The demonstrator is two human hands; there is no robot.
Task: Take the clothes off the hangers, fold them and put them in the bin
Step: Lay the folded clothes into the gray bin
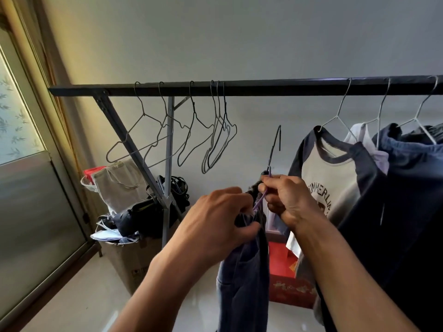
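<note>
My left hand (215, 219) grips the top of a dark blue cloth garment with a sewn pocket (244, 279). It hangs down from my hands, below the middle of the black metal rail (263, 87). My right hand (287, 200) pinches the thin purple wire hanger (273, 147), whose hook is off the rail. Near the rail's right end hangs a grey shirt with dark sleeves (328, 168). It says "UMMERL"; the rest is hidden.

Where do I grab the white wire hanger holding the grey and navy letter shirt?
I'd pinch the white wire hanger at its bare twisted neck, just under the hook, reaching from the front. That bit stands clear above the collar of the grey and navy shirt; cloth covers the shoulders.
</note>
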